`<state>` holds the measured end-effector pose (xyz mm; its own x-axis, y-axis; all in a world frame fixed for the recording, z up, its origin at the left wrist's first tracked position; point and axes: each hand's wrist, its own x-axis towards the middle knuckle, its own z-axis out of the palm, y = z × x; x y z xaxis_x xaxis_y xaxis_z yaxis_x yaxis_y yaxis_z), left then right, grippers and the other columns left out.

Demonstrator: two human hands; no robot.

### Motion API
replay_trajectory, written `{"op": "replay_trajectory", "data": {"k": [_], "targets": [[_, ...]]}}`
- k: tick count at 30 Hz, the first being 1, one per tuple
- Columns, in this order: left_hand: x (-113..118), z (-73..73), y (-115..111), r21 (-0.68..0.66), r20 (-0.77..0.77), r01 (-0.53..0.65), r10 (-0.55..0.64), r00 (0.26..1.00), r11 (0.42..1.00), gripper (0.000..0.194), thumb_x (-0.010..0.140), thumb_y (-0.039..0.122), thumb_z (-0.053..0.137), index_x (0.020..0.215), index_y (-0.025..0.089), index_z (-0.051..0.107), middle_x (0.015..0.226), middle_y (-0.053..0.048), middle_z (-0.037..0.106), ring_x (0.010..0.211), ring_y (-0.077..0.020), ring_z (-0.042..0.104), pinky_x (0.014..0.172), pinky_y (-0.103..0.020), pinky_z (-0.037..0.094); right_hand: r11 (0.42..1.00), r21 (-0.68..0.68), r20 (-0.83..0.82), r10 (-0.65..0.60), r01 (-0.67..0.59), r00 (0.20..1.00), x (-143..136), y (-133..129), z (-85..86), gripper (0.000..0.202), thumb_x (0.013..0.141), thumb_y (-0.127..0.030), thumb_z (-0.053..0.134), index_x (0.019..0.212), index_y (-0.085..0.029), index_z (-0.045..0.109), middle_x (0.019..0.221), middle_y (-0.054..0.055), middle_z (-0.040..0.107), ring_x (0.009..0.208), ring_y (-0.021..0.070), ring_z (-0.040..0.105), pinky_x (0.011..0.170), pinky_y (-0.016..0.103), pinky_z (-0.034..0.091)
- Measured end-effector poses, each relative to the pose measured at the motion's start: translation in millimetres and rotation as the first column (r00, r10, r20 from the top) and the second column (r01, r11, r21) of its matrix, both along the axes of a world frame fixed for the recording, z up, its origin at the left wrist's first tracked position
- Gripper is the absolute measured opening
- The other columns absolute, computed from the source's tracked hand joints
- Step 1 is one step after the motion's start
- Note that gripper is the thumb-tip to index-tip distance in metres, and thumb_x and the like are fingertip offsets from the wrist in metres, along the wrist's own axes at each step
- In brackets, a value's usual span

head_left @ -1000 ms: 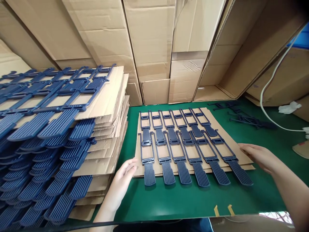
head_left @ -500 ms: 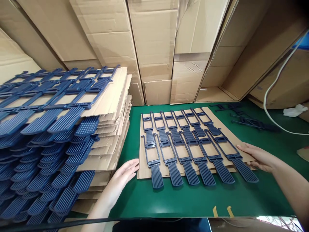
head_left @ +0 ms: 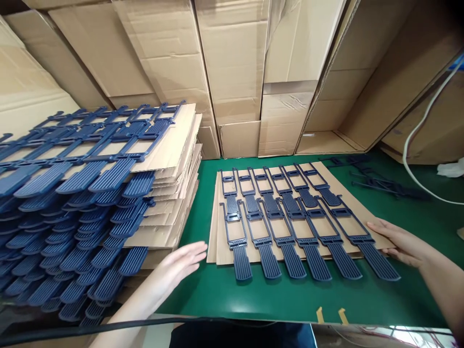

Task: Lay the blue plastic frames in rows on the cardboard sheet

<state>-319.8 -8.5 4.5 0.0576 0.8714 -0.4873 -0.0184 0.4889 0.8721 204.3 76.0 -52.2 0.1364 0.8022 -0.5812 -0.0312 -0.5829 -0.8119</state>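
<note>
In the head view, a cardboard sheet lies on the green tabletop, carrying two rows of dark blue plastic frames with ribbed paddle ends. The front row's paddles overhang its near edge. Another cardboard sheet shows beneath it along the left side. My right hand grips the right edge of the upper sheet, thumb on top and fingers below. My left hand is open, fingers stretched toward the sheets' left edge, a small gap away and touching nothing.
A tall stack of cardboard sheets layered with similar blue parts stands at left. Loose dark parts lie at the back right, near a white cable. Cardboard boxes line the back. Yellow tape pieces mark the front edge.
The upper sheet with its parts has shifted right relative to the sheet beneath, showing more of the lower one. My left hand has come away from the left edge; my right hand still grips.
</note>
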Motion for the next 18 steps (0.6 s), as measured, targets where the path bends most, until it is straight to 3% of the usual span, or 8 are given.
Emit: {"op": "replay_trajectory", "data": {"k": [2,7,10,14,18], "targets": [[17.1,-2.0,19.0,-0.016,0.083,-0.042,0.044,0.996,0.999,0.041,0.075,0.033,0.062,0.113,0.019,0.056,0.132,-0.009,0.046,0.119,-0.0212,0.045,0.100,-0.031,0.037,1.000,-0.014,0.014,0.005,-0.005,1.000,-0.6,-0.8,0.6,0.020,0.081,-0.025,0.054,0.098,-0.023,0.043,0.061,0.001,0.055,0.030,0.0048,0.037,0.027,0.011,0.030],[35.3,-7.0,51.2,-0.098,0.078,-0.100,0.107,0.991,0.990,0.041,0.076,0.021,0.060,0.115,0.011,0.050,0.124,-0.016,0.051,0.108,-0.0209,0.054,0.094,-0.030,0.042,1.000,0.011,0.006,0.027,-0.027,1.000,1.9,-5.5,0.5,0.025,0.080,-0.027,0.056,0.100,-0.023,0.042,0.064,0.001,0.056,0.032,0.0044,0.037,0.027,0.011,0.030],[38.7,-8.8,59.3,-0.117,0.014,-0.095,0.097,0.995,0.989,0.037,0.076,0.016,0.059,0.111,0.009,0.049,0.110,-0.016,0.058,0.092,-0.0181,0.060,0.085,-0.029,0.046,1.000,0.018,0.027,0.021,-0.022,0.999,8.5,-10.0,-0.6,0.030,0.079,-0.028,0.057,0.105,-0.025,0.042,0.065,0.002,0.057,0.033,0.0058,0.040,0.028,0.012,0.033],[46.1,-14.6,64.9,-0.093,-0.024,-0.075,0.073,0.997,0.993,0.025,0.077,0.014,0.057,0.101,0.008,0.051,0.075,-0.006,0.059,0.063,-0.0118,0.058,0.066,-0.026,0.047,1.000,0.032,0.046,-0.004,0.002,0.999,16.0,-15.8,-2.2,0.033,0.078,-0.030,0.059,0.107,-0.027,0.042,0.063,0.000,0.056,0.034,0.0077,0.043,0.028,0.013,0.034],[52.4,-20.5,66.2,-0.061,-0.015,-0.002,0.001,1.000,0.998,0.011,0.078,0.018,0.057,0.083,0.008,0.056,0.068,-0.003,0.057,0.059,-0.0101,0.056,0.062,-0.024,0.045,0.999,0.041,0.061,-0.009,0.007,0.998,16.2,-17.8,-3.0,0.034,0.076,-0.029,0.060,0.105,-0.025,0.043,0.062,0.001,0.056,0.036,0.0093,0.046,0.030,0.014,0.036]]}}
